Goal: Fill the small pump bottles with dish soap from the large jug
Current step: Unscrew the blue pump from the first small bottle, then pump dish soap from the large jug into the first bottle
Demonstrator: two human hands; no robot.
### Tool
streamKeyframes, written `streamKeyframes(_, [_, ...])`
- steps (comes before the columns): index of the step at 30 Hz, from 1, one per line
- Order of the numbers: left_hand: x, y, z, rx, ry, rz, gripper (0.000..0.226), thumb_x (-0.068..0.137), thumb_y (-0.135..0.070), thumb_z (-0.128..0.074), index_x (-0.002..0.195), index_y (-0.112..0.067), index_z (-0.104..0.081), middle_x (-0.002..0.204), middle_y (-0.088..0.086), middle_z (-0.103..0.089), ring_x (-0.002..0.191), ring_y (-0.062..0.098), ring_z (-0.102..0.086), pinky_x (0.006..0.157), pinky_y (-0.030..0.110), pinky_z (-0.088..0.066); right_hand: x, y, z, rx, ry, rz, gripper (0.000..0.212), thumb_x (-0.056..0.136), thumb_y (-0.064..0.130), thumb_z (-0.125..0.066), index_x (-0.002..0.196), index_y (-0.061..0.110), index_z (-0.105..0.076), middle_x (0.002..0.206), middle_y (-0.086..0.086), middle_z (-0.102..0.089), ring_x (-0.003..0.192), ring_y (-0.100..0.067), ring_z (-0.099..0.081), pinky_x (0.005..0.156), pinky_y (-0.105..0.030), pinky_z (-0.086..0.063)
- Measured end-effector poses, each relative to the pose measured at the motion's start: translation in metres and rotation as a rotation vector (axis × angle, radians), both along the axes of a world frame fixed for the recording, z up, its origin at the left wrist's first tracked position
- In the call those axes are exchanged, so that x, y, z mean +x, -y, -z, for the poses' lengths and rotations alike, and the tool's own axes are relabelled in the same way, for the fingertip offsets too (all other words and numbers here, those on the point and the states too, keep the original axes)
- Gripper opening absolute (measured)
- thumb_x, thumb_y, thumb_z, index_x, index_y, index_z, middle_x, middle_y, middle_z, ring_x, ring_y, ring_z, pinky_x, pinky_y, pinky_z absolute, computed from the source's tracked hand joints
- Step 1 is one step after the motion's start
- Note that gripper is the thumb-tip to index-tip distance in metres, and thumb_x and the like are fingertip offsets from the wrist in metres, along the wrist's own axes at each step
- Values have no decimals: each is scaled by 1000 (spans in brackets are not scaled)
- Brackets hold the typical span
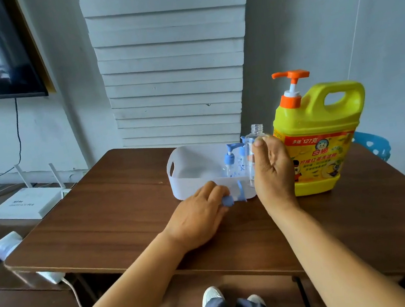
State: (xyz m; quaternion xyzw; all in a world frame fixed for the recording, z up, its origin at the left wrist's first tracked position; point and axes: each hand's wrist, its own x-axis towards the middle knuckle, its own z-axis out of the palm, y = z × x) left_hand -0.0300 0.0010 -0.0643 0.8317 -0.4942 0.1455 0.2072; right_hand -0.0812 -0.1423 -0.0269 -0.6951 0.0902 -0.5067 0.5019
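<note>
A big yellow jug (320, 137) with an orange pump stands upright at the right of the brown table (117, 216). My right hand (272, 172) grips a clear small bottle (253, 146) with no cap, upright, just left of the jug. My left hand (199, 215) holds a blue pump head (233, 197) low over the table, against the front of the white basket (187, 181). Inside the basket stand two more small bottles with blue pumps (233, 159).
A stack of white boards (171, 62) leans on the wall behind the table. A white router (26, 204) sits on a low cabinet at left, a power strip (0, 248) nearer me. A blue chair back (372, 143) shows behind the jug.
</note>
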Motion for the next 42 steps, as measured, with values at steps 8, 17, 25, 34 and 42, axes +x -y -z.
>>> streamKeyframes(8, [3, 3, 4, 85, -101, 70, 34, 92, -34, -47, 122, -21, -56, 116, 0, -57, 108, 16, -49, 86, 32, -47, -13, -6, 7, 21, -68, -49, 51, 80, 57, -43, 108, 17, -57, 106, -6, -64, 101, -23, -61, 87, -45, -51])
streamKeyframes(17, [-15, 15, -23, -478, -435, 17, 54, 89, -43, -46, 138, -27, -32, 119, -13, -50, 102, 2, -53, 84, 18, -47, -18, -14, 9, 62, -100, -131, 30, 85, 35, -60, 111, 21, -55, 99, 8, -65, 96, -5, -61, 80, -14, -47])
streamKeyframes(25, [-31, 54, -56, -650, -691, 178, 29, 92, -30, -49, 120, -25, -50, 107, -12, -65, 97, -3, -60, 84, 13, -46, -16, -9, -14, 78, -40, -51, 34, 87, 40, -37, 86, 25, -67, 84, 6, -69, 84, -5, -63, 73, -21, -48])
streamKeyframes(34, [-17, 90, -90, -790, -643, 32, 33, 78, -24, -70, 106, -25, -50, 92, -16, -59, 76, -11, -58, 67, 4, -45, -15, 38, -72, -338, 137, 248, 24, 85, 9, -50, 107, 9, -61, 101, -1, -56, 91, -16, -55, 76, -12, -43])
streamKeyframes(42, [0, 109, -112, -719, -497, -16, 36, 87, -29, -58, 122, -25, -52, 106, -8, -60, 94, 4, -56, 76, 9, -41, -4, 84, -115, -480, -102, 356, 28, 93, 21, -45, 113, 11, -62, 118, -7, -61, 110, -19, -51, 84, -18, -37])
